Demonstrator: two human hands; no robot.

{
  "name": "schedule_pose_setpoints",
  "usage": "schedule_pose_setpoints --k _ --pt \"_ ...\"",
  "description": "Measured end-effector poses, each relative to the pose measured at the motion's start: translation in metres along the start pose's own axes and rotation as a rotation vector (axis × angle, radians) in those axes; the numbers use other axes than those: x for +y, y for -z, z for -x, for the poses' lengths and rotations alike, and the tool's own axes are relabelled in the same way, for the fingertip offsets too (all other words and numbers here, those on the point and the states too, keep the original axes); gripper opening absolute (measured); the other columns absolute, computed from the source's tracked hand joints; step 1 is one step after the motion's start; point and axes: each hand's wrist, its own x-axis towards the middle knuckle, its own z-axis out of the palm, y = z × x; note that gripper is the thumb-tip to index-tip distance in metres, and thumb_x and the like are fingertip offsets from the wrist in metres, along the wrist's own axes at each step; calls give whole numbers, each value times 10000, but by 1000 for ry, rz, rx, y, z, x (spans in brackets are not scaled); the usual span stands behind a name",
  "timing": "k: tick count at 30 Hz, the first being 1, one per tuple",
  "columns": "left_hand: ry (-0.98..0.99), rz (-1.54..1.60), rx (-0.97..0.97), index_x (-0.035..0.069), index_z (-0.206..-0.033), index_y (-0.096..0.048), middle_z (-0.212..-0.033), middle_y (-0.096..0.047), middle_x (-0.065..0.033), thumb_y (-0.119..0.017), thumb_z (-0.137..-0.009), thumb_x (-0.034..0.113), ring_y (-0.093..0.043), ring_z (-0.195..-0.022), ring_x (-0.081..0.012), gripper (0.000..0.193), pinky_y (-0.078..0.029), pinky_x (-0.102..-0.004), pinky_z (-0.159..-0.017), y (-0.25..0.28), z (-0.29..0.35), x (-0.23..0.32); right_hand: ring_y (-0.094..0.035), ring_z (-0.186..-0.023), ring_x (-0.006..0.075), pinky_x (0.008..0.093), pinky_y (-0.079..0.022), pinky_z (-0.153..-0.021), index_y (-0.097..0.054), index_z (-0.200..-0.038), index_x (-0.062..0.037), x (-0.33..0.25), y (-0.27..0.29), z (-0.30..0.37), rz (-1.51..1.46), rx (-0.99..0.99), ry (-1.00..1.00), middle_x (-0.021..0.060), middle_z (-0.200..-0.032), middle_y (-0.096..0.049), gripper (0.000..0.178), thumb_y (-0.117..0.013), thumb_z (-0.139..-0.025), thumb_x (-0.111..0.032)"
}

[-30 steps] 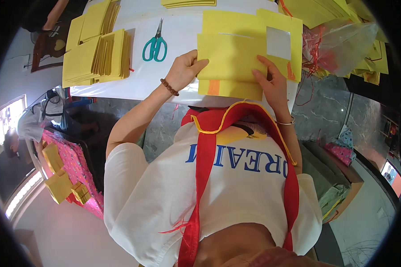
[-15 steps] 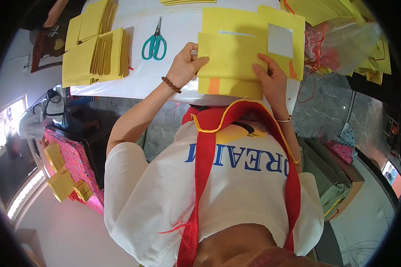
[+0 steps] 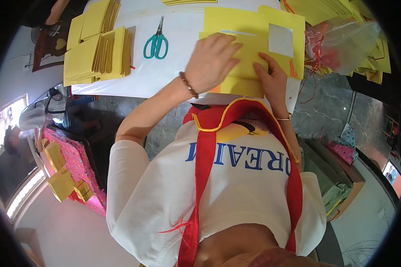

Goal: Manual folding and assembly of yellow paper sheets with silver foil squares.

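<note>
A yellow folded paper sheet (image 3: pixel 249 75) lies at the table's front edge, on top of other yellow sheets (image 3: pixel 236 18). My left hand (image 3: pixel 211 62), with a brown bead bracelet at the wrist, is over its left part, fingers stretched out and holding nothing. At the sheet's right edge, my right hand (image 3: pixel 274 75) grips the paper between thumb and fingers. Beside the right hand, a silvery-grey square (image 3: pixel 280 39) and a small orange strip (image 3: pixel 292 67) show on the yellow paper. My left hand covers part of the folded sheet's left side.
Teal-handled scissors (image 3: pixel 156 44) lie on the white table (image 3: pixel 140 84). Stacked yellow paper pieces (image 3: pixel 96 55) stand at left. A clear plastic bag (image 3: pixel 347 44) with red strings is at right. Another person's arm (image 3: pixel 57 12) shows top left; more yellow bundles (image 3: pixel 60 182) rest on pink cloth.
My left hand has let go of the sheet's left edge and moved right over the paper, its fingers now spread. My right hand stays at the right edge.
</note>
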Motion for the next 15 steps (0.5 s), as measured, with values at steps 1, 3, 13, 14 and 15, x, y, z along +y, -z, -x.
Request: schedule_pose_setpoints --k 1,3,13,14,15 --pt "-52 -92 -80 59 -1148 -544 -1164 -523 -129 -622 -805 262 -464 -1090 -302 405 -368 -403 -879 -7 -2 4 -370 -524 60 243 -319 -472 -634 -1084 -43 2 -2 -1 -15 21 64 -9 -585 -448 339 -670 -777 -182" --pt "-40 -119 -172 82 -1216 -505 -1281 -448 -136 -577 -841 336 -404 -1174 -319 459 -345 -421 -933 -20 4 3 -384 -525 59 243 -336 -479 -634 -1083 -42 3 -4 -1 -31 46 128 -4 -591 -467 336 -670 -779 -181" --pt "-39 -224 -241 112 -1284 -446 -1331 -399 -131 -544 -852 389 -368 -1206 -316 522 -311 -451 -960 -40 12 -4 -496 -1117 233 460 -366 -884 -572 -1189 -158 -15 4 16 661 56 522 127 -1237 -506 455 -659 -774 -322" --pt "-35 -223 -252 111 -1284 -445 -1336 -394 -132 -540 -855 382 -361 -1212 -316 516 -305 -456 -965 -40 13 -3 -427 -1224 255 554 -297 -952 -539 -1228 -187 -14 3 19 834 36 760 127 -1326 -439 504 -638 -781 -395" --pt "-37 -222 -255 111 -1284 -445 -1336 -394 -132 -540 -855 382 -361 -1212 -316 516 -305 -456 -965 -41 14 -4 -427 -1224 255 554 -297 -952 -539 -1228 -187 -10 -1 23 833 38 756 127 -1326 -439 504 -638 -781 -395"
